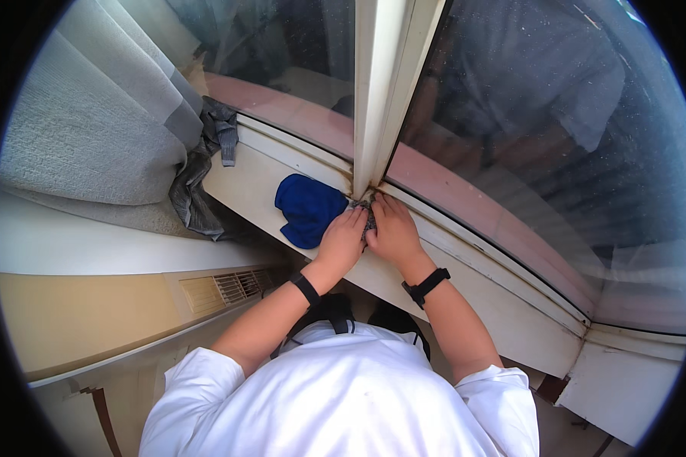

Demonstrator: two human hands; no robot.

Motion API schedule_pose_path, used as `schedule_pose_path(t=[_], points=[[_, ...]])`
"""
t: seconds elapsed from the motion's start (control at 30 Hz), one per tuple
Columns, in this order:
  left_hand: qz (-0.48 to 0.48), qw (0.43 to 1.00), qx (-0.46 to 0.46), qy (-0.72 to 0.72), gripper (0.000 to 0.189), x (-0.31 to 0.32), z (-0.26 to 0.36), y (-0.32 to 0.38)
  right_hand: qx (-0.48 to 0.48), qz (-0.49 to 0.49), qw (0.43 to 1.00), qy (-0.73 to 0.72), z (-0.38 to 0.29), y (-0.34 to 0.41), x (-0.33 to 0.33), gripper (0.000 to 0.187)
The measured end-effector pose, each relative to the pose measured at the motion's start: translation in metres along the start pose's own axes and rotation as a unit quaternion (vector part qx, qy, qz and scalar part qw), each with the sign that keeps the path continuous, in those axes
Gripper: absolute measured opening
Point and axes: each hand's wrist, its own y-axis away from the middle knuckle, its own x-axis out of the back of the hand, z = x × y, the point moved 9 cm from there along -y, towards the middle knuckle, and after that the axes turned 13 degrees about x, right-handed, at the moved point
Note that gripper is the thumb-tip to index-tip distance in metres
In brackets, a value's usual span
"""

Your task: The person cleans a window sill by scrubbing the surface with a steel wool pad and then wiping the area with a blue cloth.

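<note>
Both my hands meet over a small grey speckled cloth [369, 220] on the white windowsill [251, 188], right at the foot of the window's corner post [371, 103]. My left hand [344, 237] presses the cloth from the left, fingers pointing toward the post. From the other side my right hand [394, 231] holds it, its fingertips against the base of the frame. The cloth is partly hidden under my fingers. A folded blue cloth [308, 208] lies on the sill just left of my left hand. Brown stains show where the post meets the sill.
Grey curtains [103, 125] hang at the left, with a dark grey crumpled fabric [197, 188] beside them reaching the sill. Window panes [509, 114] rise beyond the sill. A vent grille [243, 285] sits in the beige panel at lower left.
</note>
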Motion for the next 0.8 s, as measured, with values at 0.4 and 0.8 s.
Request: schedule_pose_path(t=[0.4, 0.8], points=[[-0.006, 1.0, -0.015, -0.01, 0.058, -0.012, 0.007, 0.006, -0.018, -0.068, 0.996, 0.049, 0.005, 0.006, 0.004, 0.05], [0.011, 0.996, 0.017, -0.092, 0.064, -0.01, 0.006, 0.002, 0.091, -0.098, 0.99, 0.05, 0.011, 0.008, -0.005, 0.048]])
